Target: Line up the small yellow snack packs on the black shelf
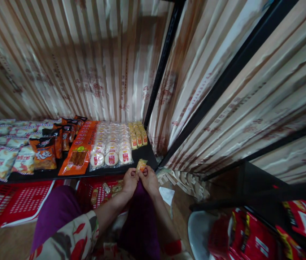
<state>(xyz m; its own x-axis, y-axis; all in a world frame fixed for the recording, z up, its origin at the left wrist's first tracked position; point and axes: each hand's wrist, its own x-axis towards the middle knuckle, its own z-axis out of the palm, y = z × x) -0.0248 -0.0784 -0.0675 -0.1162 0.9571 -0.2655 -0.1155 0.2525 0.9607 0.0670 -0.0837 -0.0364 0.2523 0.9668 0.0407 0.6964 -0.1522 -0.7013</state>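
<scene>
Between my two hands is a small yellow wrapped snack, pinched at its lower edge just in front of the black shelf. My left hand grips it from the left, fingers closed. From the right my right hand holds the same snack with thumb and fingers. Rows of similar yellow snacks stand at the right end of the shelf. Left of those are clear-wrapped round white cakes. Below my left forearm a red basket contains several loose wrapped snacks.
An orange packet, orange-black bags and white bags fill the shelf leftward. Another red basket sits lower left. Black rack posts and pleated curtain stand behind. Red packages lie at lower right.
</scene>
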